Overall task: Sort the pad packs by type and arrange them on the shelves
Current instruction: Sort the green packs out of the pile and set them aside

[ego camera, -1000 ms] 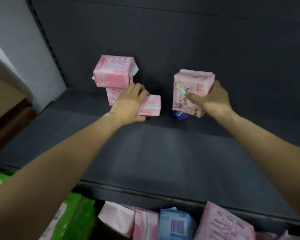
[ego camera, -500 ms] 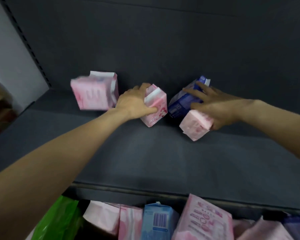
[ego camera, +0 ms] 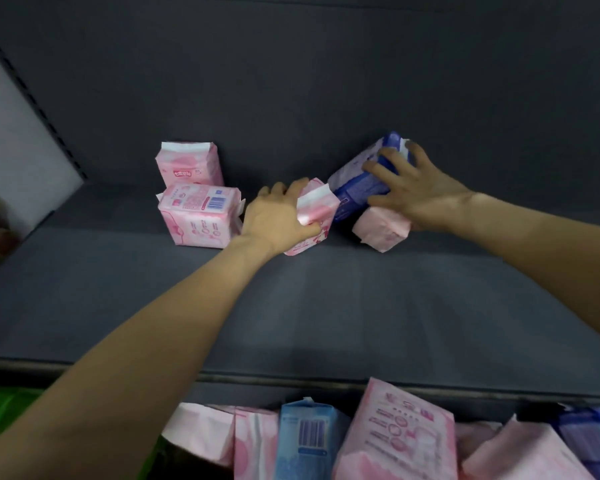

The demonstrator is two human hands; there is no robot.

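On the dark shelf (ego camera: 326, 306), my left hand (ego camera: 278, 220) grips a small pink pad pack (ego camera: 314, 216), tilted on the shelf. My right hand (ego camera: 416, 192) lies over a dark blue pad pack (ego camera: 357, 181) that leans on a pale pink pack (ego camera: 381, 230); its fingers curl round the blue one. To the left, two pink packs stand apart from my hands: one with a barcode (ego camera: 201, 216) in front, another (ego camera: 187, 164) behind it.
The shelf's back panel (ego camera: 326, 81) rises right behind the packs. Below the shelf's front edge lie several more packs: pink ones (ego camera: 399, 434), a light blue one (ego camera: 309, 441), dark blue ones (ego camera: 593, 434) and green ones (ego camera: 4, 410). A white wall (ego camera: 11, 133) is at left.
The two pink packs at left have settled, one behind the other. My right hand moved from the pale pink pack onto the blue one, now tilted. My left hand has kept its pack.
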